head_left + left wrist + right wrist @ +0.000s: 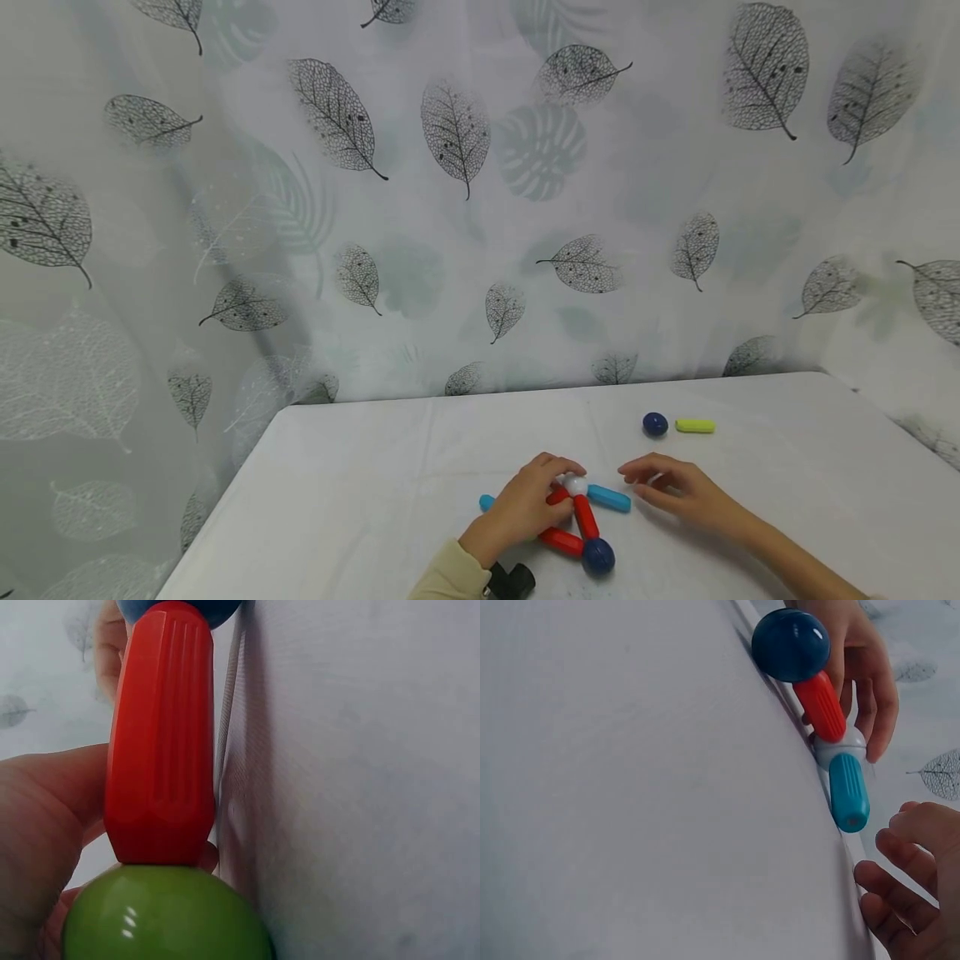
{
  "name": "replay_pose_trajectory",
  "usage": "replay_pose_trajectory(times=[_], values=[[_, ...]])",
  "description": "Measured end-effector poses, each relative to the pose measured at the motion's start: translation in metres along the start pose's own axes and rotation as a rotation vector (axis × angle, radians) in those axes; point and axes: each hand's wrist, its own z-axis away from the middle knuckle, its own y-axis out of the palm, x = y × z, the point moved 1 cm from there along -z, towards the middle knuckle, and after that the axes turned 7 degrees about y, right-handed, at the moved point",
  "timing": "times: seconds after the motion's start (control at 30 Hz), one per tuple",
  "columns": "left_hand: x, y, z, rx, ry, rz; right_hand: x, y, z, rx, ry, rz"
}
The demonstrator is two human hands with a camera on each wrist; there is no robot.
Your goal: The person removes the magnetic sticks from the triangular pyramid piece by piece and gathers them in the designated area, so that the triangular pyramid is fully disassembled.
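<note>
On the white table lies a toy frame of coloured sticks and balls. Its red sticks [586, 517] run between a white ball [575, 484], a dark blue ball [597, 557] and a green ball [169, 919], which the head view hides. My left hand [517, 504] reaches over the frame and grips it, fingertips at the white ball, thumb by a red stick. One light blue stick [609, 498] juts right from the white ball; another light blue stick [486, 502] shows left of the hand. My right hand [686, 496], loosely bent and holding nothing, hovers just right of the first.
Farther back on the table [360, 500] sit a loose dark blue ball [655, 424] and a yellow-green stick [695, 426]. A black device [513, 582] is at the left wrist. Behind the table hangs a leaf-patterned curtain [465, 250].
</note>
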Motion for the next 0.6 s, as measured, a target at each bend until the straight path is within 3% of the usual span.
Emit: replay_pose_trajectory(times=[0.23,0.6], values=[[0.003,0.001,-0.001,0.002,0.01,0.003,0.003,0.01,-0.004,0.062,0.08,-0.091],[0.005,0.002,-0.001,0.004,0.026,-0.002,0.006,0.028,-0.018,0.009,-0.022,0.021]])
